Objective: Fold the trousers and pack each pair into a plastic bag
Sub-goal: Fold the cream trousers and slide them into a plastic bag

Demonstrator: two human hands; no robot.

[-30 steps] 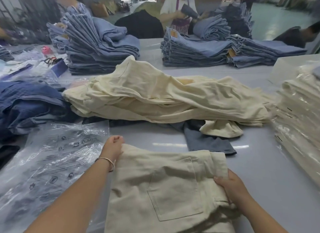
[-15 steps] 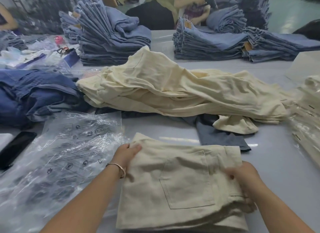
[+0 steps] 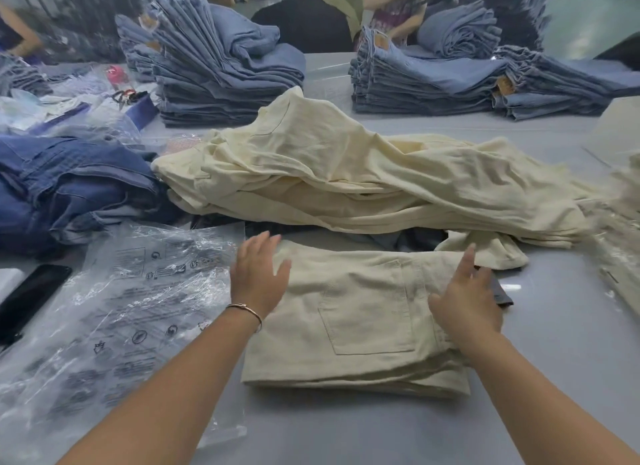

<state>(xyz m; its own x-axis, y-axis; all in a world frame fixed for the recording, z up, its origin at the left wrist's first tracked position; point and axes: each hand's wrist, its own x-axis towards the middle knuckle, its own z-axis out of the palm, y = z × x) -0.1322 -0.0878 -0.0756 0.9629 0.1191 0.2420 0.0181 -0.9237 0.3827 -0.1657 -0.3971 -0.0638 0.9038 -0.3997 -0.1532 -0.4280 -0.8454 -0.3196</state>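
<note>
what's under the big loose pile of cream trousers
A dark grey garment pokes out from under the pile of cream trousers at its near edge, on the grey table. How far it runs beneath, and anything else there, is covered.

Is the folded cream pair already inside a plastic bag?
No. The folded cream trousers lie bare on the table, with the plastic bags flat beside them on the left.

Left hand (image 3: 258,277) and right hand (image 3: 465,303) lying flat, fingers straight, on folded trousers (image 3: 363,326); bags (image 3: 114,312) lying left.
</note>
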